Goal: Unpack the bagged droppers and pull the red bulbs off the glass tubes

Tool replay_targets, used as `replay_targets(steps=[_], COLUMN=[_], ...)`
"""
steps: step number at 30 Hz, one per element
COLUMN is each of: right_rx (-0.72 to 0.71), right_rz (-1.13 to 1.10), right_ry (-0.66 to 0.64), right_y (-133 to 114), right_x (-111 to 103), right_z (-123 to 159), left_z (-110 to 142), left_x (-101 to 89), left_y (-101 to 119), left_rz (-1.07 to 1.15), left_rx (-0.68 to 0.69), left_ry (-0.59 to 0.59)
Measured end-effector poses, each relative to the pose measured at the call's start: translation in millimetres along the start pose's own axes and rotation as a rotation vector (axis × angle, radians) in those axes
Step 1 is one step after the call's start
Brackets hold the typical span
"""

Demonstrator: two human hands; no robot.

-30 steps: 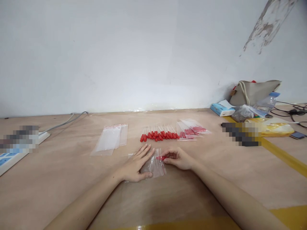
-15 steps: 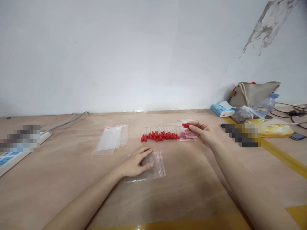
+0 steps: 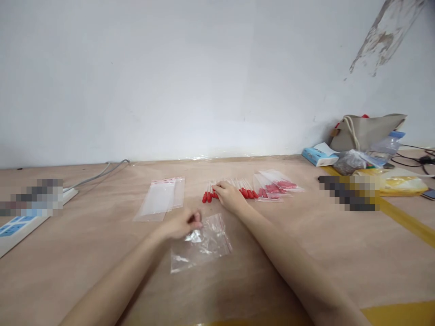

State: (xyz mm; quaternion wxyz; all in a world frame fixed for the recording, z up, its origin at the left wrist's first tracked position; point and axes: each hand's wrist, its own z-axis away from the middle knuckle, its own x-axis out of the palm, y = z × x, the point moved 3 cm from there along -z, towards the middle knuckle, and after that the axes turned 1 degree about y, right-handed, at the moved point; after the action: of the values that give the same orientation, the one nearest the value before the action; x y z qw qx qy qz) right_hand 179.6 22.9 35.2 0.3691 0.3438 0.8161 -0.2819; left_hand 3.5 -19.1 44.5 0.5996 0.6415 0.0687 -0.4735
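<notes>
My left hand (image 3: 183, 224) is curled, its fingertips pinching the near-left edge of a clear zip bag (image 3: 204, 244) that lies crumpled on the wooden table (image 3: 84, 253). My right hand (image 3: 229, 197) rests on a row of red-capped droppers (image 3: 247, 193), with its fingers bent together over the caps at the left end of the row. Which dropper they grip is hidden under the hand. Filled bags of droppers (image 3: 277, 184) lie just right of the row.
A stack of flat unused zip bags (image 3: 161, 199) lies left of the droppers. A power strip (image 3: 20, 226) and cable sit at far left. A grey bag (image 3: 369, 129), a blue box (image 3: 317, 156), plastic bags and cables crowd the far right by the wall.
My right hand went from the zip bag's mouth out to the filled bags, then back left onto the dropper row. My left hand changed from lying flat on the bag to pinching its edge.
</notes>
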Motion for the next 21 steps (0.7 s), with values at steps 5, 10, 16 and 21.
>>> replay_targets(steps=[5, 10, 16, 21], right_rx=[-0.030, -0.056, 0.057, 0.153], right_rz=[0.055, 0.072, 0.051, 0.056], right_ry=[-0.064, -0.053, -0.041, 0.195], right_y=[1, -2, -1, 31], right_x=[5, 7, -4, -37], right_z=[-2, -5, 2, 22], left_z=[11, 9, 0, -29], left_x=[-88.5, -105.3, -78.1, -34.5], left_y=[-47, -106, -79, -26], left_rz=[0.173, -0.047, -0.558, -0.338], left_rx=[-0.268, -0.537, -0.310, 0.156], left_ry=[0.540, 0.857, 0.950, 0.494])
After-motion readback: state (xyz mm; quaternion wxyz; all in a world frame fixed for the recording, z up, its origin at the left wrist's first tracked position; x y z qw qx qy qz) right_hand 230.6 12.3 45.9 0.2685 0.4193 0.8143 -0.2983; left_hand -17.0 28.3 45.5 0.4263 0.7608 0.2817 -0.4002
